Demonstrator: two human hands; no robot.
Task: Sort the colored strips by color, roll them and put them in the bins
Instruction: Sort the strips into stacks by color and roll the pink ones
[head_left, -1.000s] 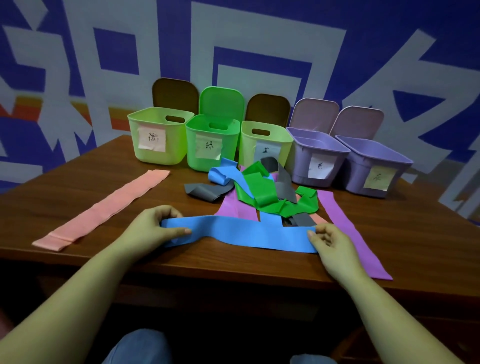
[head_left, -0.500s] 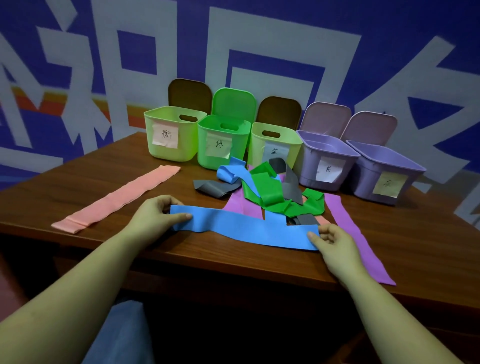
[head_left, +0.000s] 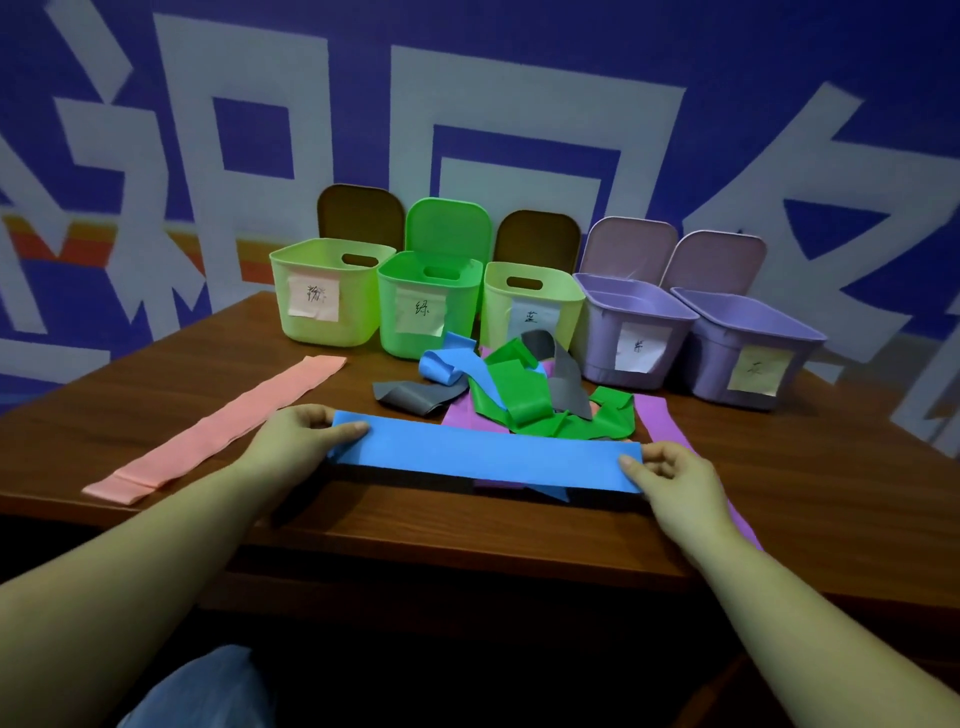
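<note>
Head view: left hand (head_left: 296, 441) and right hand (head_left: 670, 475) each pinch an end of the blue strip (head_left: 483, 457); keep it flat, then roll snugly.

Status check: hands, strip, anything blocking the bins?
Left hand and right hand each pinch an end of the blue strip, stretched flat, not yet rolled. Tangled strip pile lies between it and the open bins.

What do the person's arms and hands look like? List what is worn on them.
Both forearms are bare all the way to the frame edge: no sleeves show. The left hand and the right hand wear no gloves, and no rings, watch or wristband are visible. A bit of pale blue cloth shows below, at the lap.
</note>
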